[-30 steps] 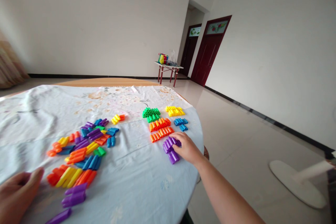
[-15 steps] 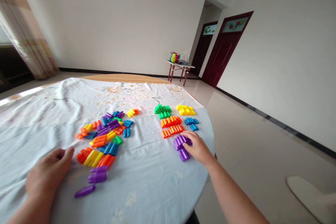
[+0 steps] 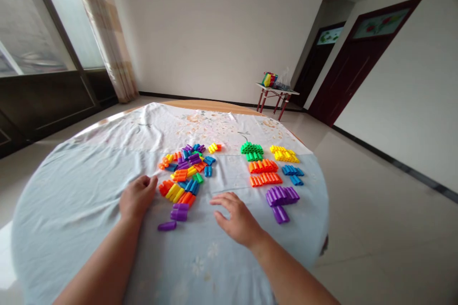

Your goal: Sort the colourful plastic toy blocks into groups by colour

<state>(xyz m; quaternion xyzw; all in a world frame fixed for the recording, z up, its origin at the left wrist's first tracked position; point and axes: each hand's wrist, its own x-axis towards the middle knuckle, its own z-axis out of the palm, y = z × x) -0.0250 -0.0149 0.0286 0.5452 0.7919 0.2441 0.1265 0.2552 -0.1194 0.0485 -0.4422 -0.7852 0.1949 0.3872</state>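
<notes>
My right hand (image 3: 236,219) hovers over the middle of the cloth, fingers stretched forward and thumb apart, holding nothing. My left hand (image 3: 138,196) rests at the left of a mixed pile with its fingers curled in; nothing shows in them. That pile holds plastic tube pieces in several colours, among them blue pieces (image 3: 193,187) and yellow pieces (image 3: 174,193). Toward me lie purple pieces (image 3: 179,212) and a single purple piece (image 3: 167,226). On the right, tubes are grouped by colour: green (image 3: 252,149), yellow (image 3: 285,154), orange (image 3: 264,172), blue (image 3: 292,171) and purple (image 3: 282,196).
A pale flowered tablecloth (image 3: 86,190) covers the round table. Behind the pile sits a small yellow and orange cluster (image 3: 214,148). Farther off, a small side table (image 3: 277,89) carries a colourful bag (image 3: 269,79) and a clear plastic bag.
My right hand has let go of the purple group and moved left toward the mixed pile. My left hand stays curled beside the pile. The view has turned left.
</notes>
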